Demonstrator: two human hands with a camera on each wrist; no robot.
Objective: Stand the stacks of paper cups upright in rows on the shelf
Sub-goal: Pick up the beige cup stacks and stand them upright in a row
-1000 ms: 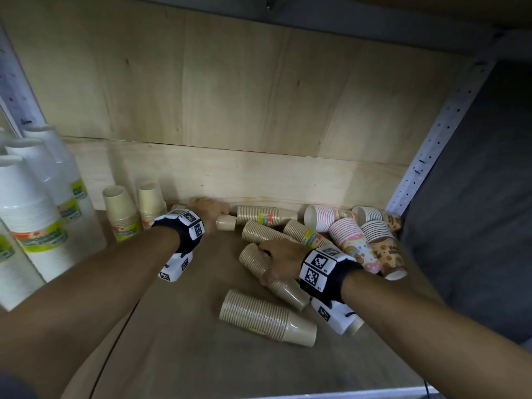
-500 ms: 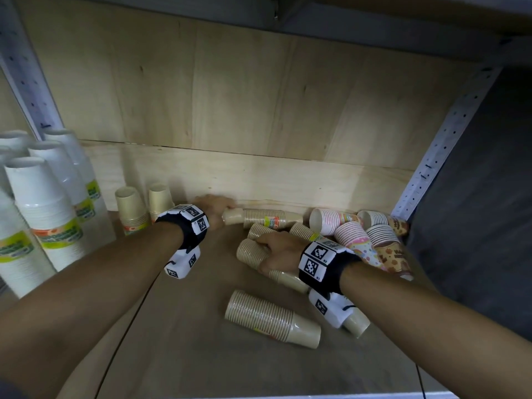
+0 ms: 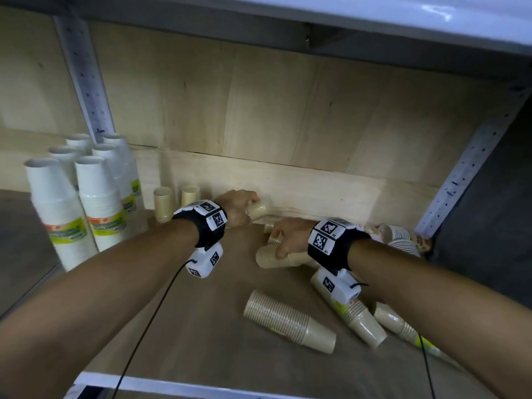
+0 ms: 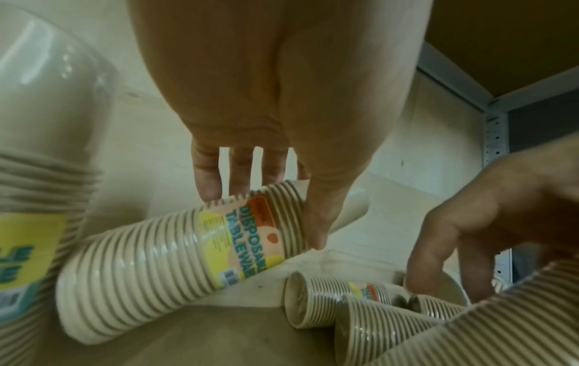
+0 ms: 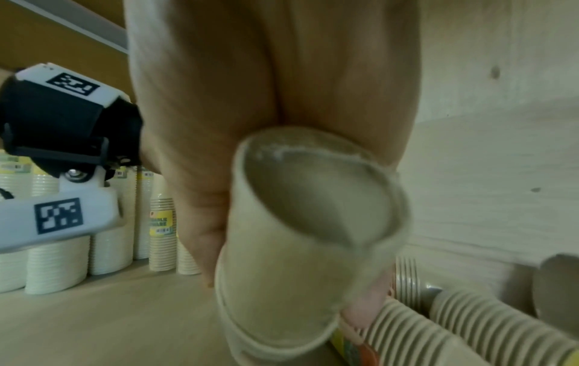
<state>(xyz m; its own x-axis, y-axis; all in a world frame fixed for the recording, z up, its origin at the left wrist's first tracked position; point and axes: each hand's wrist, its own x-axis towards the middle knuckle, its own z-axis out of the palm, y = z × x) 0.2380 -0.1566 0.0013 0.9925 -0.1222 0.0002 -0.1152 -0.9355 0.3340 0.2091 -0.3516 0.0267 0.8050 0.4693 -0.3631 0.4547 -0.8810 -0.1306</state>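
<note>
Tan paper-cup stacks lie tumbled on the wooden shelf (image 3: 201,341). My left hand (image 3: 247,208) reaches to the back wall and grips one labelled tan stack (image 4: 188,252), thumb on one side and fingers on the other, holding it tilted. My right hand (image 3: 280,246) wraps around another lying tan stack (image 3: 273,256), seen end-on in the right wrist view (image 5: 297,247). Two short tan stacks (image 3: 162,203) stand upright at the back left. More tan stacks (image 3: 288,321) lie near the front.
Tall white cup stacks (image 3: 98,197) stand upright at the left. Patterned cup stacks (image 3: 403,237) lie in the back right corner by the metal upright (image 3: 460,174). Another shelf board (image 3: 374,12) hangs overhead. The shelf's metal front edge (image 3: 172,387) runs below my arms.
The view has pulled back and up. My left hand has tilted its stack's closed end up near the back wall. My right hand has shifted slightly along its stack.
</note>
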